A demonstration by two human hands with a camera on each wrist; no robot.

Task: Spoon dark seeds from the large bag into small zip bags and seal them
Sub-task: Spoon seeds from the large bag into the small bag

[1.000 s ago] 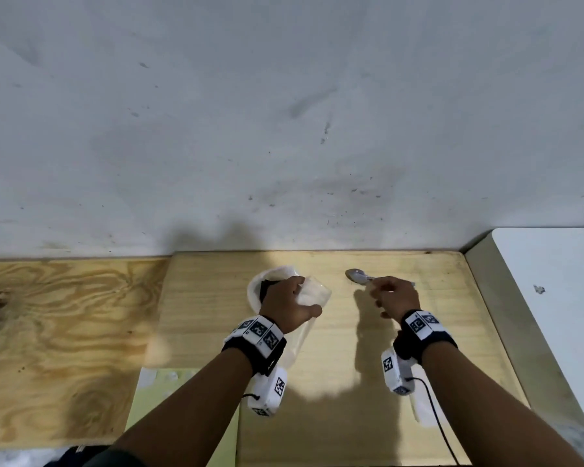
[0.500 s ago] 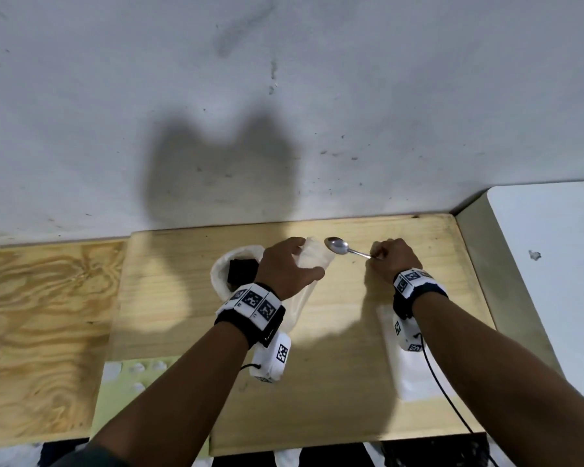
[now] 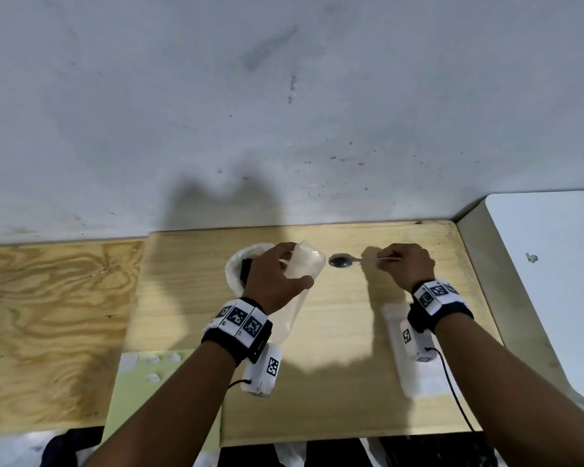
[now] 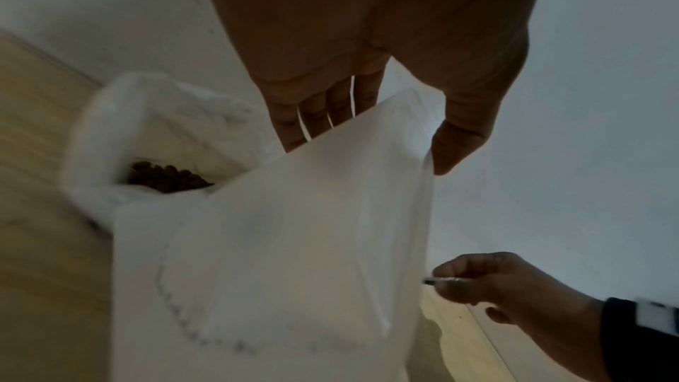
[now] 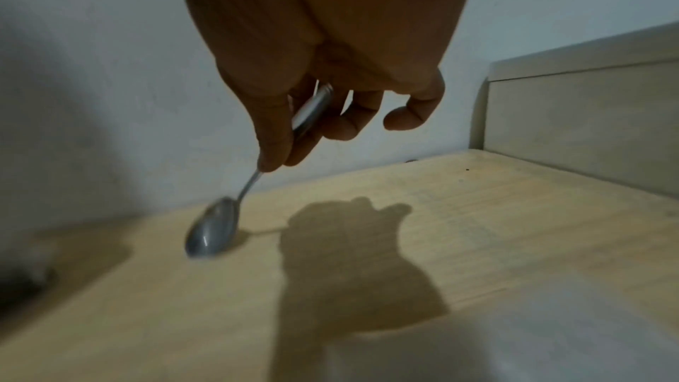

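My left hand (image 3: 277, 281) holds a small clear zip bag (image 3: 304, 267) up by its mouth, thumb on one side and fingers on the other (image 4: 367, 115); the bag (image 4: 294, 243) hangs down empty. Behind it stands the large white bag (image 3: 236, 264) with its rim rolled down and dark seeds (image 4: 165, 177) inside. My right hand (image 3: 405, 264) pinches the handle of a metal spoon (image 3: 343, 261), whose empty bowl (image 5: 211, 228) points left, just right of the small bag's mouth and above the wooden board (image 3: 334, 365).
A pale wall rises right behind the board. A white cabinet top (image 3: 547, 281) borders the board on the right. Flat clear bags (image 3: 395, 332) lie under my right wrist. A green sheet (image 3: 139, 382) and darker plywood (image 3: 48, 315) lie to the left.
The spoon has come lower and a little nearer the small bag's mouth. My left hand keeps the bag raised beside the large bag. The head view has tilted slightly.
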